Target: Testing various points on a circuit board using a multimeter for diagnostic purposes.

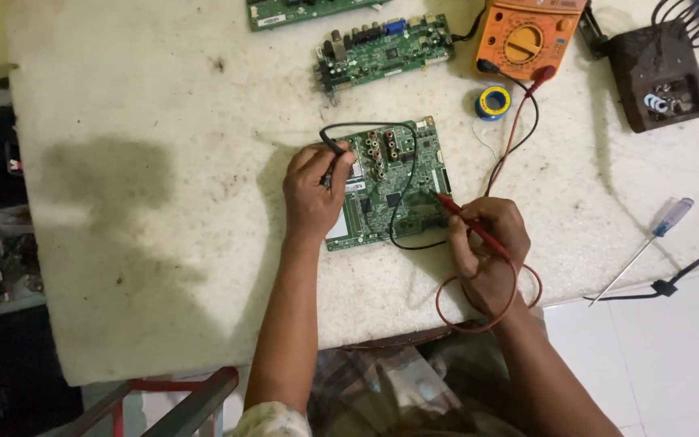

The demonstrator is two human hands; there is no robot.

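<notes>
We see soft, fairly dim, even light over the white table (163,97). A broad blurred shadow lies at the left centre of the frame, a fainter one left of the left hand (311,194). No glare shows. The left edge falls nearly black. Focus is slightly soft throughout, small detail smeared.

A circuit board (390,182) lies on the table (163,121), a multimeter (527,36) behind it.

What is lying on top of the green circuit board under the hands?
A black wire loops across the green circuit board; the red probe touches it. The left hand hides its left edge.
</notes>
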